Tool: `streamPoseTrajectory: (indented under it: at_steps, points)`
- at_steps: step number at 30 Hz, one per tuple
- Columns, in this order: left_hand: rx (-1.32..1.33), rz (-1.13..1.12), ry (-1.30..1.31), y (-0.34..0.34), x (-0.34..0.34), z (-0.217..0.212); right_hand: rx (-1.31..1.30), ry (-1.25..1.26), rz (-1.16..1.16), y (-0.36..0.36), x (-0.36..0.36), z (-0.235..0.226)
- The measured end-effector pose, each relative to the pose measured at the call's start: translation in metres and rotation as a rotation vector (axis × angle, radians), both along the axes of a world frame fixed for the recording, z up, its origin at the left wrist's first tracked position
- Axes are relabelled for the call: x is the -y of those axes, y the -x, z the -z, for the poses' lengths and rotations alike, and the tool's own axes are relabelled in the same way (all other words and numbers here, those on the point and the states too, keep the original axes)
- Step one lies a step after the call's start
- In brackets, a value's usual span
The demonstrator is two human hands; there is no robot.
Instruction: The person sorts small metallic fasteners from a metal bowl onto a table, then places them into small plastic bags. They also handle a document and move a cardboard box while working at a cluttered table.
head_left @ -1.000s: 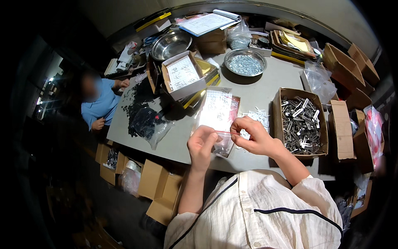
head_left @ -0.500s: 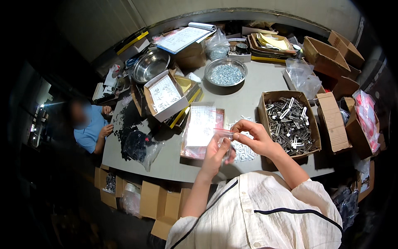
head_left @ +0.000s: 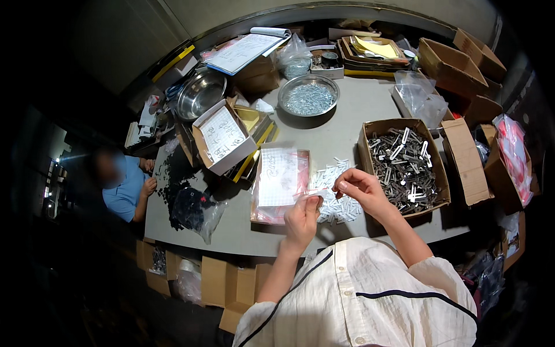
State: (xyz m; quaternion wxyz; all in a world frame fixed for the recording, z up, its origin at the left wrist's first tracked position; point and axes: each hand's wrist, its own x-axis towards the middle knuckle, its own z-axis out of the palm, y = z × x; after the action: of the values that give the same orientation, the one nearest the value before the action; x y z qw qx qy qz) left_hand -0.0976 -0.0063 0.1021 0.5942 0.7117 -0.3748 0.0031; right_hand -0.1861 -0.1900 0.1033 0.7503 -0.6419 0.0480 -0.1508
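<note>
While the left hand point(head_left: 301, 222) grips a small clear bag point(head_left: 317, 192), the right hand point(head_left: 365, 191) sits just off to its right, apart from the left fingers. Left: thumb and index pressed together on the bag near its edge, where a trace of red shows; the other fingers are folded beneath. Right: fingers curled, thumb tip close to the index; cannot tell whether anything is pinched there, nor whether the bag's mouth is parted.

Under and just below the right fingertips, loose white pieces point(head_left: 340, 211) lie spread on the table point(head_left: 364, 92). Left of the left fingers: red-edged clear bags point(head_left: 302, 175), partly covered by a gridded sheet point(head_left: 280, 184). Right of the right hand: a carton point(head_left: 365, 147) of metal clips point(head_left: 404, 170). Well beyond both hands: a steel bowl point(head_left: 281, 97) of small shiny parts.

Step in hand, as judged: working the bag at its upper edge. Next move would seem to call for a steady left pinch and a fine right fingertip grip; bag film thin, probably apt to cling or slip.
</note>
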Motion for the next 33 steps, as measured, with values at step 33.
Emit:
streamPoseTrajectory:
  at_steps: [33]
  points:
    - [-0.19, 0.135, 0.131, 0.008, -0.01, -0.029, 0.335, 0.689, 0.04, 0.008, -0.02, -0.036]
